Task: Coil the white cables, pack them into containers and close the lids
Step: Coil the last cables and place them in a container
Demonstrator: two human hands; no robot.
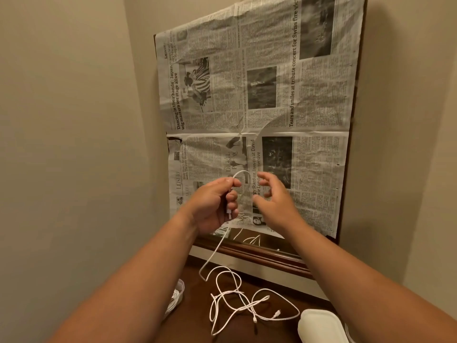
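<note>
My left hand point(214, 205) is raised in front of the wall and grips one end of a white cable point(237, 300). A short loop arcs above its fingers and the plug end shows below them. From that hand the cable drops to the brown table point(279, 283), where it lies in a loose tangle with two plugs showing. My right hand point(277, 196) hovers just right of the loop, fingers spread and holding nothing. A white container lid point(321, 325) sits at the lower right. A container point(176, 297) with coiled white cable inside peeks out beside my left forearm.
A newspaper sheet point(259, 107) covers a framed mirror on the wall ahead. The wooden frame's lower edge point(259, 253) runs behind the table. Beige walls close in on the left and right, forming a narrow corner.
</note>
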